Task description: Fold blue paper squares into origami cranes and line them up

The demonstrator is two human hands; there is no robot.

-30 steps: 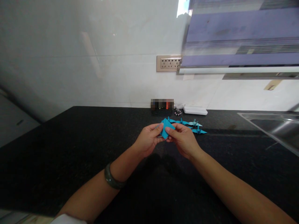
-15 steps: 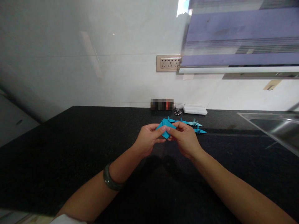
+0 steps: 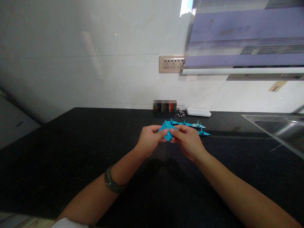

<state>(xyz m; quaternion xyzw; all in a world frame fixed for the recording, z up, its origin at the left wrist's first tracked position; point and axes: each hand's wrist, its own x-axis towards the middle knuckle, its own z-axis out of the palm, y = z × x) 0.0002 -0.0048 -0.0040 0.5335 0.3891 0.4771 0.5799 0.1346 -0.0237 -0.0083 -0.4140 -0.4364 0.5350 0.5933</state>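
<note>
A folded piece of blue paper (image 3: 167, 131) is pinched between both hands just above the black counter (image 3: 71, 152). My left hand (image 3: 149, 141) grips its left side with thumb and fingers closed. My right hand (image 3: 187, 141) grips its right side the same way. Several finished blue paper cranes (image 3: 197, 127) lie on the counter right behind my hands. A dark bangle sits on my left wrist.
A white flat box (image 3: 198, 112) and small dark items (image 3: 164, 107) stand against the white tiled wall. A steel sink (image 3: 280, 129) lies at the right. A wall socket strip (image 3: 171, 64) and a range hood (image 3: 244, 41) hang above.
The blue paper has been turned and flattened between my fingers; it stood up more a second ago. Both hands have risen slightly.
</note>
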